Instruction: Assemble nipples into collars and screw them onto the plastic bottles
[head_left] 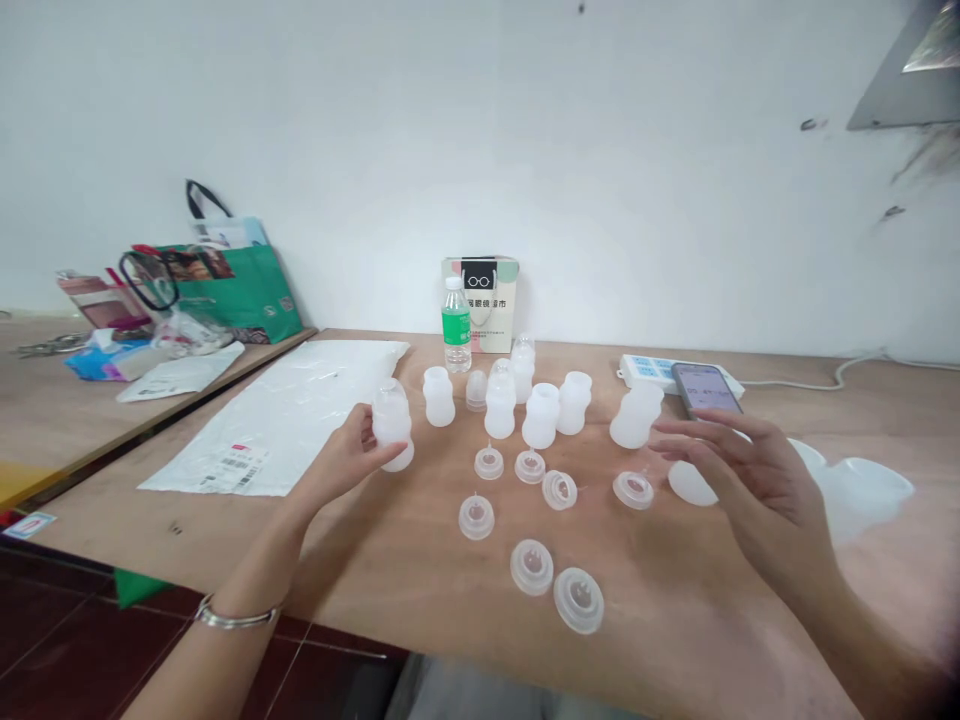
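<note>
My left hand (356, 455) is wrapped round a capped white baby bottle (391, 420) at the left of the group, upright on or just above the table. My right hand (757, 480) has its fingers spread, close to an open bottle body (636, 416) that leans slightly; whether a fingertip touches it I cannot tell. Several more bottle bodies (541, 415) stand in the middle, some with clear caps (501, 380). In front of them lie several translucent nipple rings (531, 567). More white bottle bodies (862, 490) lie beyond my right hand, partly hidden by it.
A water bottle (457, 330) and a paper bag (495, 300) stand against the wall. A white plastic mailer (285, 410) lies at left. A phone (705, 388) leans on a power strip (649, 372) at right. A green shopping bag (247, 290) sits on the other table.
</note>
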